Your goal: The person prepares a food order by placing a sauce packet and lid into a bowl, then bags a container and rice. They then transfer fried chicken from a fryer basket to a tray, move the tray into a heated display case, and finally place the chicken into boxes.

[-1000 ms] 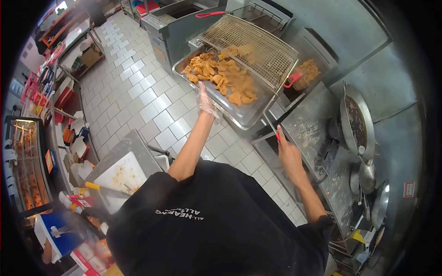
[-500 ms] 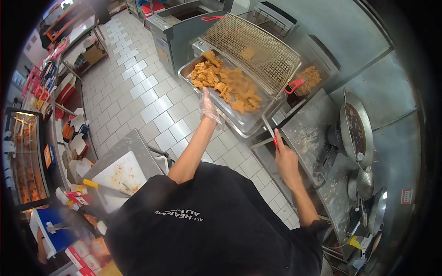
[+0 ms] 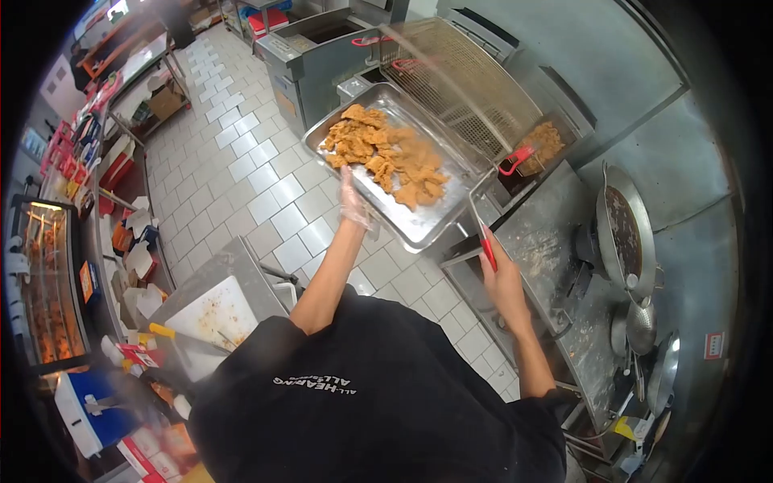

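Tiled floor [image 3: 241,173] spreads beside the fryer [image 3: 310,60]. Before it, my gloved left hand [image 3: 352,201] grips the tray [image 3: 407,221] of fried chicken [image 3: 385,153]; my right hand [image 3: 505,280] clasps the basket handle [image 3: 488,245]. A level tray should spill nothing.

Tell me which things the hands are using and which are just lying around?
In use: left hand holding the tray of fried pieces; right hand gripping the basket by its red handle.
Lying about: wok, strainer, cutting board, blue box.
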`<state>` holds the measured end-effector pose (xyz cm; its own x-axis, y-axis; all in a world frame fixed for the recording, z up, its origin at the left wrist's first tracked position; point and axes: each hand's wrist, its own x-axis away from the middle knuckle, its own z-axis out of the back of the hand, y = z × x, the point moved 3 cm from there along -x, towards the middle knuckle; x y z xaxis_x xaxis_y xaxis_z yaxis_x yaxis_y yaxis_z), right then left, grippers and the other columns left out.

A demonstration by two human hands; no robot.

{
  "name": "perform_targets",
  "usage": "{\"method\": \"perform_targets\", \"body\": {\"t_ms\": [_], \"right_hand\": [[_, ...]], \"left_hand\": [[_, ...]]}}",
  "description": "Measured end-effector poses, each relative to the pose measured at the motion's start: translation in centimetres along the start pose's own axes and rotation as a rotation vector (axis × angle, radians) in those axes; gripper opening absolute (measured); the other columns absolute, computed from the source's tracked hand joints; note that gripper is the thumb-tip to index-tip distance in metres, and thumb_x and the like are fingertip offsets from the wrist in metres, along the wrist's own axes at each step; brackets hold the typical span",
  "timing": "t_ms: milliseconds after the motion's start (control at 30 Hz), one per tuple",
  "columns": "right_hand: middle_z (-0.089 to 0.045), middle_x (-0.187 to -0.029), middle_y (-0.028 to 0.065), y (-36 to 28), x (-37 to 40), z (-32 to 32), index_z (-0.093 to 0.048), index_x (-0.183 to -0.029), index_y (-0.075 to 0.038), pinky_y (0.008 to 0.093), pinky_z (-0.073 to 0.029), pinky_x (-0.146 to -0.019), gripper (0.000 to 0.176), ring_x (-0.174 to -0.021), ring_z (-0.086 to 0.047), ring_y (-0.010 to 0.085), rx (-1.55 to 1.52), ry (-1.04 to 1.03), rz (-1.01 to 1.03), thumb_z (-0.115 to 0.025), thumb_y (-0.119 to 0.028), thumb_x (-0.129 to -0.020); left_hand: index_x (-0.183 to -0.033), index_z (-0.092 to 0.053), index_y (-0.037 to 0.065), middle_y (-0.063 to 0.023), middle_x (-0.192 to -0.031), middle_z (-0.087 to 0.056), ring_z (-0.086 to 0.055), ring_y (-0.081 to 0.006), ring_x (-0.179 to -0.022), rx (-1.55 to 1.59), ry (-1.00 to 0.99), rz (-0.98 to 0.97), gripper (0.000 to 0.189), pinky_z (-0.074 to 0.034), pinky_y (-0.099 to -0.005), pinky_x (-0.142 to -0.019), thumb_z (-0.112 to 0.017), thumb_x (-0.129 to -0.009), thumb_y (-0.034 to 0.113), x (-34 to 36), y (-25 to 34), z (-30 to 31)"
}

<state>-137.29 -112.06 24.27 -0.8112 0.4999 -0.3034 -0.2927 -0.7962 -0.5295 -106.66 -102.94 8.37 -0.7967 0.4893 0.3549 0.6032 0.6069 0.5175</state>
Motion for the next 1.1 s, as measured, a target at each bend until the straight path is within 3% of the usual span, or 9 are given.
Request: {"method": "perform_targets", "body": {"t_ms": [67,133,167,367,633,667,800,867,1100], "right_hand": [[-0.067,-0.074,0.0087,0.1,-1.3,0.2,-0.046,-0.142,-0.005,0.0327,-0.049,-0.054,0.045,-0.051,-0.059,0.0202,-0.070,0.134,0.169,-0.055,-0.013,-0.099],[-0.050,-0.062,-0.0015,-1.5,-2.6,1.0,-0.053,-0.129,-0.003,0.0234,-0.034,-0.041,0.032,-0.044,-0.041,0.0047,-0.662,-0.116,-0.516,-0.054,-0.017,-0.101],[-0.032,-0.061,-0.0075,-3.3,-3.8,1.3,-0.054,-0.113,-0.006,0.0176,-0.020,-0.038,0.020,-0.044,-0.026,-0.0005,-0.815,-0.064,-0.588,-0.053,-0.022,-0.102],[-0.033,-0.061,-0.0067,-0.3,-14.0,0.5,-0.049,-0.104,-0.008,0.0212,-0.023,-0.034,0.022,-0.042,-0.029,0.0030,-1.326,0.134,-0.559,-0.047,-0.029,-0.105],[-0.036,-0.061,-0.0017,12.1,-33.0,-4.0,-0.046,-0.094,-0.002,0.0244,-0.024,-0.038,0.019,-0.045,-0.030,0.0078,-1.837,0.550,-0.563,-0.039,-0.017,-0.105],[-0.036,-0.061,-0.0017,13.3,-34.7,-4.1,-0.046,-0.094,-0.002,0.0244,-0.024,-0.038,0.019,-0.045,-0.030,0.0078,-1.837,0.553,-0.543,-0.039,-0.017,-0.105],[-0.035,-0.063,-0.0012,19.9,-39.6,-5.1,-0.045,-0.093,-0.002,0.0248,-0.026,-0.039,0.009,-0.046,-0.033,0.0078,-1.801,0.641,-0.575,-0.041,-0.006,-0.100],[-0.036,-0.065,0.0010,20.7,-40.7,-5.1,-0.043,-0.091,-0.002,0.0254,-0.025,-0.039,0.007,-0.046,-0.033,0.0081,-1.672,0.830,-0.591,-0.038,0.001,-0.095],[-0.039,-0.068,0.0039,22.6,-41.2,-8.4,-0.043,-0.091,0.000,0.0253,-0.027,-0.040,0.009,-0.047,-0.033,0.0099,-1.701,0.896,-0.695,-0.036,0.005,-0.093]], "left_hand": [[-0.136,-0.047,0.006,-0.0110,-0.127,-0.060,-0.060,-0.0282,-0.112,0.118,-0.107,0.015,0.060,-0.049,-0.0413,-0.098,-0.046,-0.099,0.053,-0.4,1.2,0.6],[-0.137,-0.048,0.008,-0.0100,-0.129,-0.060,-0.058,-0.0274,-0.116,-0.018,-0.022,-0.094,0.060,-0.046,-0.0427,-0.101,-0.044,-0.099,0.054,-1.7,2.5,2.6],[-0.137,-0.048,0.008,-0.0103,-0.129,-0.060,-0.058,-0.0278,-0.116,0.001,-0.009,-0.031,0.061,-0.046,-0.0428,-0.101,-0.044,-0.099,0.055,-1.4,3.4,2.8],[-0.147,-0.036,0.006,-0.0122,-0.147,-0.044,-0.044,-0.0316,-0.133,0.043,-0.135,0.006,0.074,-0.036,-0.0445,-0.111,-0.044,-0.097,0.059,-3.6,7.2,6.8],[-0.151,-0.029,0.006,-0.0105,-0.155,-0.034,-0.035,-0.0300,-0.139,-0.141,0.084,-0.114,0.076,-0.029,-0.0428,-0.115,-0.039,-0.098,0.060,-2.6,11.8,7.1],[-0.149,-0.033,0.008,-0.0117,-0.149,-0.040,-0.042,-0.0304,-0.134,-0.156,0.050,-0.165,0.072,-0.037,-0.0434,-0.110,-0.038,-0.098,0.059,-4.3,11.7,9.8],[-0.144,-0.038,0.006,-0.0135,-0.136,-0.050,-0.052,-0.0291,-0.120,-0.105,0.086,-0.110,0.072,-0.047,-0.0419,-0.098,-0.034,-0.098,0.061,-6.0,12.9,13.3],[-0.149,-0.029,0.002,-0.0161,-0.149,-0.038,-0.041,-0.0320,-0.134,-0.087,-0.015,-0.091,0.075,-0.036,-0.0432,-0.111,-0.034,-0.100,0.058,-7.2,13.7,16.2],[-0.150,-0.028,0.004,-0.0151,-0.152,-0.035,-0.039,-0.0312,-0.137,-0.243,0.213,-0.160,0.077,-0.035,-0.0427,-0.112,-0.038,-0.098,0.059,-5.5,16.9,11.2]]}}
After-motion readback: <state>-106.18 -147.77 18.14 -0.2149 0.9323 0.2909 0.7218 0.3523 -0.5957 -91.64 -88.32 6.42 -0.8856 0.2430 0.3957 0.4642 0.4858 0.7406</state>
